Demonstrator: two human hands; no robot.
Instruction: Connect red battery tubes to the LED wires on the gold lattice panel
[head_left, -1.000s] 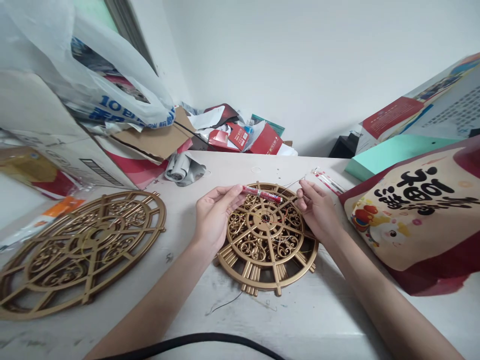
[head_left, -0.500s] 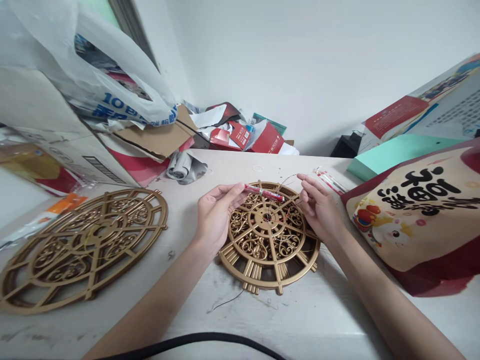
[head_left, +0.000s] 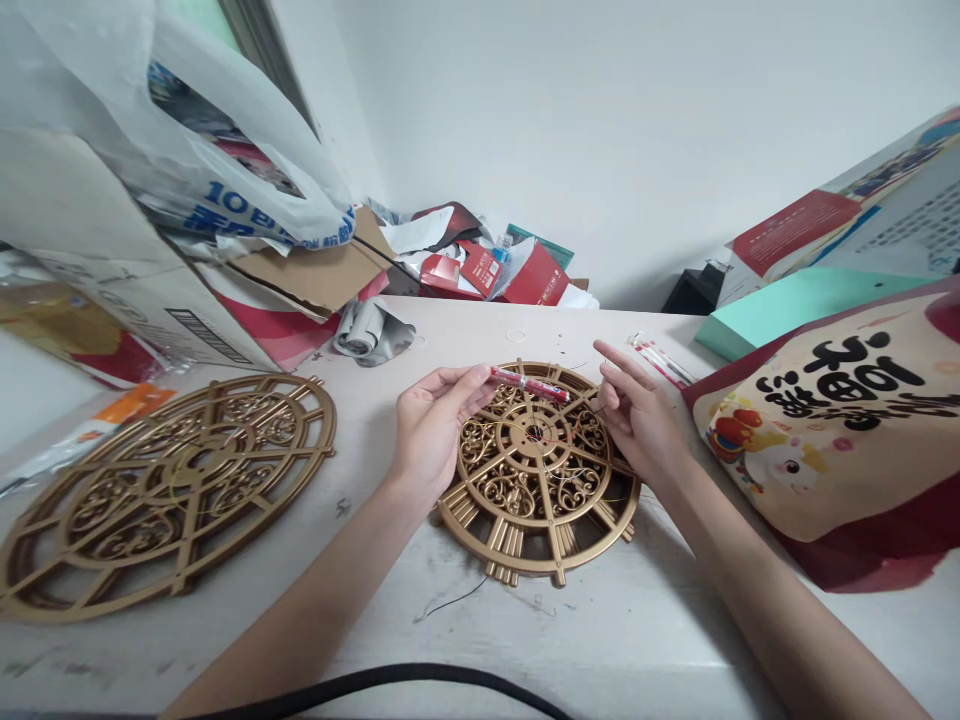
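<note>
Two hands [head_left: 435,425] [head_left: 646,420] (at least two wheels [head_left: 517,433] [head_left: 196,482])

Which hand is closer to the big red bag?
Right. The right hand is just left of the bag; the left hand is farther off, across the gold wheel.

Smooth, glossy, metallic-looking central wheel [head_left: 517,436]

A white plastic carrier bag with blue lettering [head_left: 172,160] bulges at upper left of the frame; a mint-green, flat-sided object [head_left: 795,300] shows behind a cream-and-maroon printed bag [head_left: 847,460] at right.
</note>
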